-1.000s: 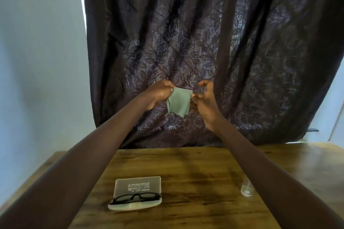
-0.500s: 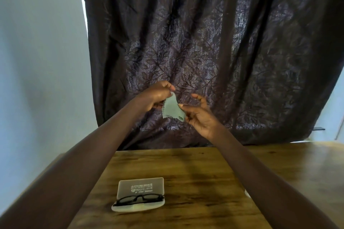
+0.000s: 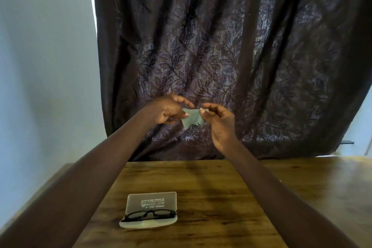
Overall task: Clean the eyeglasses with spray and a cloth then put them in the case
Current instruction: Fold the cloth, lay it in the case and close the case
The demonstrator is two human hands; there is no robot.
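Here, black-framed eyeglasses (image 3: 150,214) lie folded in an open pale case (image 3: 149,210), lenses facing the viewer, the case's lid tipped back behind them. The case sits on a wooden table (image 3: 221,207), near its front and left of centre.

Well above the case and farther back, two bare hands hold a small grey-green cloth (image 3: 191,118) in the air. The left hand (image 3: 168,111) has its fingers closed together, pinching the cloth's left corner. The right hand (image 3: 218,121) pinches the right corner between thumb and forefinger, its other fingers loosely curled. The cloth hangs limp between them, its lower edge jagged.

The cloth looks very light and soft, so it should fold over a fingertip easily. The glasses look light but fragile; they are probably best lifted by the frame's bridge or a hinge corner, keeping fingers off the lenses.

Around the case the tabletop is bare wood, with the table's left edge fairly near and open room to the right. No spray bottle can be made out. Behind the table hangs a dark leaf-patterned curtain (image 3: 241,56), beside a pale wall (image 3: 44,66).
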